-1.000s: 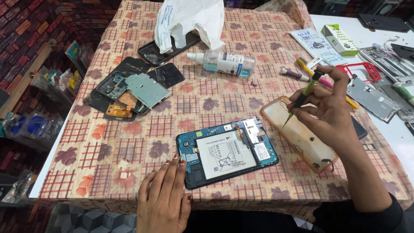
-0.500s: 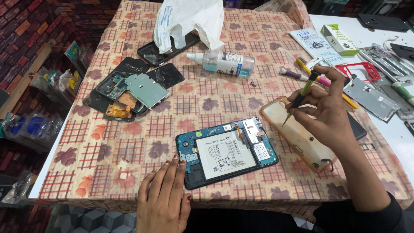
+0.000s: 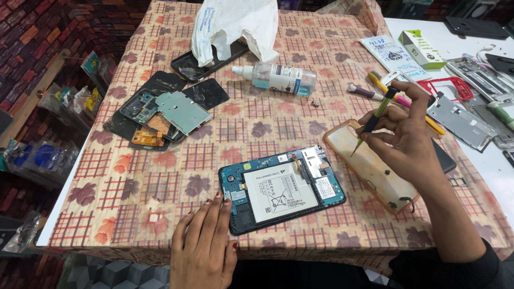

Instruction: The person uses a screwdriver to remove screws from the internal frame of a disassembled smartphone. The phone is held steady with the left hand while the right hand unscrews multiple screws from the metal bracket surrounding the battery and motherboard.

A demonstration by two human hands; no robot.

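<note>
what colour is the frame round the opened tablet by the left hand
Blue, on the opened flat tablet with its white battery; the head view shows it best.

Bare tablecloth (image 3: 176,176) left of the opened tablet (image 3: 281,188) lies free — right, a clear case (image 3: 369,166) crowds it.

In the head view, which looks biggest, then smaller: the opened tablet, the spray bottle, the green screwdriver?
1. Opened tablet, clearly largest.
2. Spray bottle, though it lies farther away.
3. Green screwdriver, thinnest, in the right hand.
</note>
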